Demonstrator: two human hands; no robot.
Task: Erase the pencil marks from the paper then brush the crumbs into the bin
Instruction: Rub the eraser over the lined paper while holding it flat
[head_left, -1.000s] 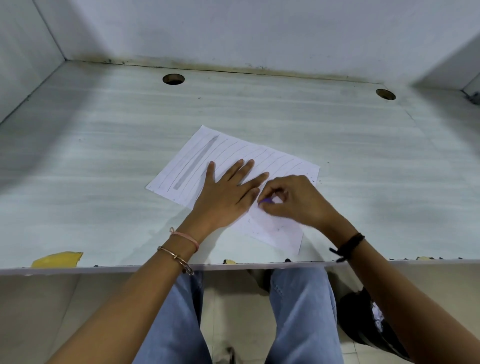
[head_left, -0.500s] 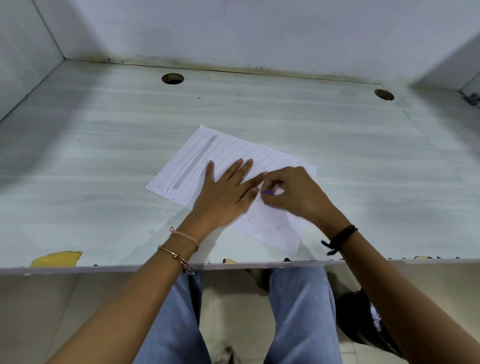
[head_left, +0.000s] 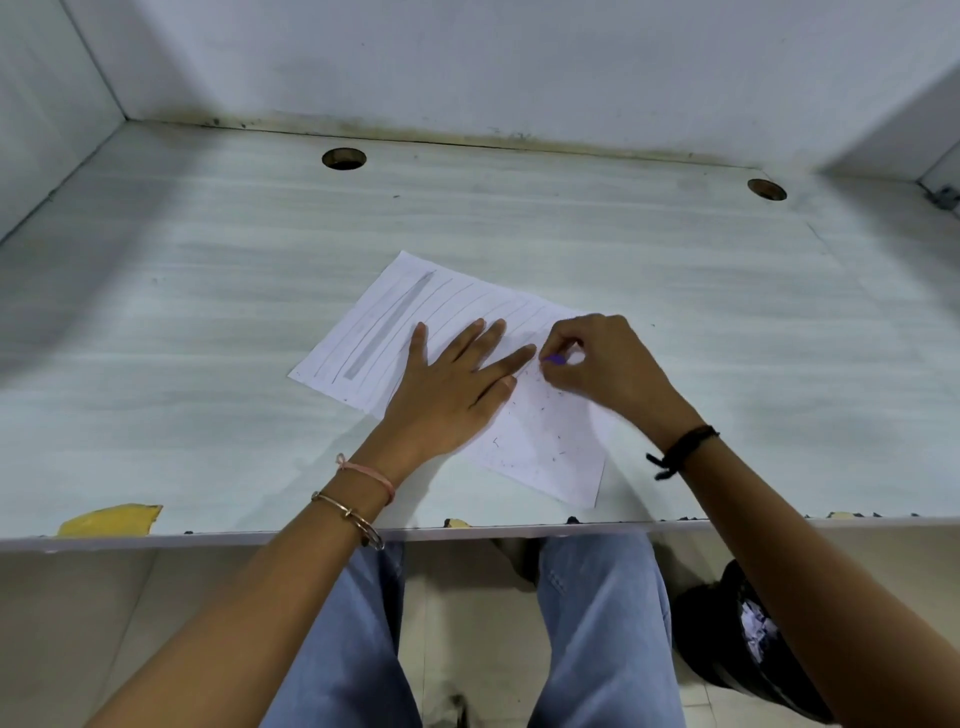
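Head view: left hand (head_left: 447, 395) lies flat, fingers straight, pinning the paper (head_left: 540, 441) to the tabletop (head_left: 208, 312) so it cannot slide. Right hand (head_left: 602, 369) pinches a purple eraser (head_left: 555, 359), rubbing marks.

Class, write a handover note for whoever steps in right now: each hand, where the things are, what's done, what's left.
Left hand: flat, fingers spread, pressing the paper onto the desk.
Right hand: pinches a purple eraser against the middle of the sheet.
Done: the near part looks erased, with crumbs scattered on it.
Left: the thick grey pencil band and thin pencil lines on the far part. Then brush the crumbs into the black bin on the floor, right of the knees.
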